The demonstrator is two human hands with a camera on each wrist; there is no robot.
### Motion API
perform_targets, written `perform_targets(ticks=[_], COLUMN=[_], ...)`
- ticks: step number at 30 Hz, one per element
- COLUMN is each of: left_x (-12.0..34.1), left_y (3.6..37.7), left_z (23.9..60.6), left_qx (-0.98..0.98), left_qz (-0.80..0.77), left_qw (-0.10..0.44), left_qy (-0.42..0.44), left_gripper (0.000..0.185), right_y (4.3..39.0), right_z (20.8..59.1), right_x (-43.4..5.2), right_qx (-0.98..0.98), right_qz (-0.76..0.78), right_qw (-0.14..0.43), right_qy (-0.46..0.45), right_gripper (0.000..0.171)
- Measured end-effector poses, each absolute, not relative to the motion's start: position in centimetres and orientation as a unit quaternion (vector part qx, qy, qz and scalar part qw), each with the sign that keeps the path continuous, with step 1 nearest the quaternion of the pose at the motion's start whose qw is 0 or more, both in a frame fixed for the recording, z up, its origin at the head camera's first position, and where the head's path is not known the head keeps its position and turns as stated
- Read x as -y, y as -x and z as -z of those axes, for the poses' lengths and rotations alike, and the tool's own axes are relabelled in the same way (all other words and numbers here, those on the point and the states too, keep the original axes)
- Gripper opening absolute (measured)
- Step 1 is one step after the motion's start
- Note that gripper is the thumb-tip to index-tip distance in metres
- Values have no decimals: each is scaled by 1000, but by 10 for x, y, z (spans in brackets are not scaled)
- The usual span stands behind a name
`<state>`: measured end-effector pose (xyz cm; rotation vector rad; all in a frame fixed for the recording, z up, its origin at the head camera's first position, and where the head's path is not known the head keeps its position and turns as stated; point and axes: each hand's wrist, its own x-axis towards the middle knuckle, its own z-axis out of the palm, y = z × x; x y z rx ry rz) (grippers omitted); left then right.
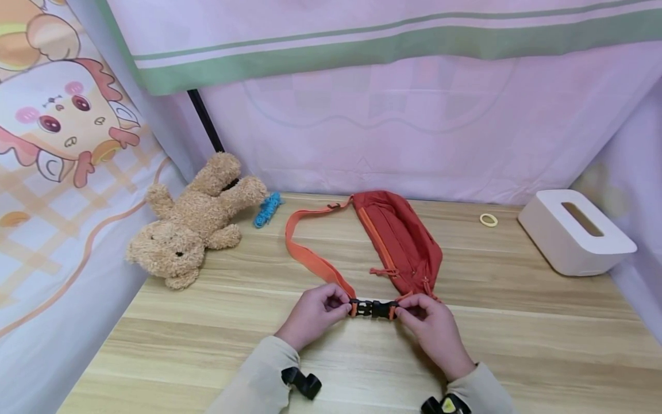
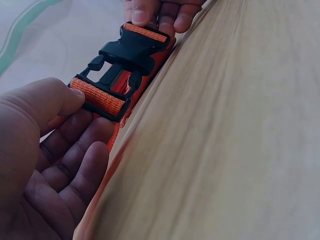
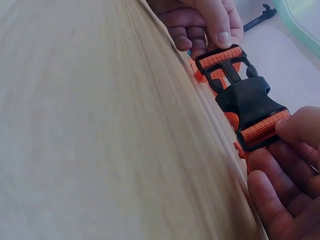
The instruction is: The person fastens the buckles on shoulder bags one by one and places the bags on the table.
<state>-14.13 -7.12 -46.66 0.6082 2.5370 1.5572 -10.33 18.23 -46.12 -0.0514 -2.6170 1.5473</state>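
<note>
In the head view a red waist bag (image 1: 408, 241) lies on the table, its orange strap (image 1: 302, 253) looping out to the left. My left hand (image 1: 316, 313) pinches the black pronged half (image 1: 364, 309) of the side-release buckle by its webbing end. Thumb and fingers of my right hand (image 1: 431, 326) grip the socket half (image 3: 250, 102) at the opposite end. Both halves are in line, with the prong tips at the socket's mouth; in the left wrist view the prong arms (image 2: 134, 82) show outside it. Orange webbing (image 2: 100, 95) is threaded through each end bar.
A teddy bear (image 1: 196, 215) lies at the left beside a blue bundle of cord (image 1: 267, 210). A pale yellow ring (image 1: 488, 220) and a white tissue box (image 1: 574, 236) are on the right. Hanging cloth (image 1: 362, 126) closes off the table's back.
</note>
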Motion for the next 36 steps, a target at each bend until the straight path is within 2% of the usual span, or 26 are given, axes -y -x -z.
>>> perform_targets(ticks=[9,36], left_x=[68,62], left_y=[141,142], left_z=[470,469], left_qx=[-831,-826], left_qz=[-516,-522], left_qw=[51,58], left_qy=[-202,-202], left_gripper=[5,5], right_y=[104,105], right_z=[462,462], right_x=[-182,-176], right_qx=[858,853], right_qz=[-512,-520], right_qw=[36,40], right_qy=[24,21], right_gripper=[9,9])
